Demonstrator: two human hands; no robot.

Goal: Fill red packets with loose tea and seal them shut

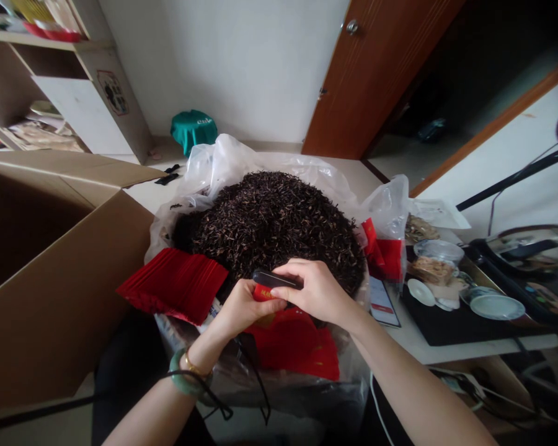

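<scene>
My left hand is closed on a small red packet with gold print, held upright over the front of the tea heap. In my right hand is a black bar-shaped tool, which looks like a hand-held bag sealer. It lies across the packet's top edge, and the fingers hide part of both. Dark loose tea leaves rise in a large mound inside a clear plastic bag. To the left lies a thick row of red packets. More red packets are spread out below my hands.
An open cardboard box stands close on the left. On the right, red packets, a phone, glass bowls and a tea tray crowd the table. A black cable hangs near my left wrist.
</scene>
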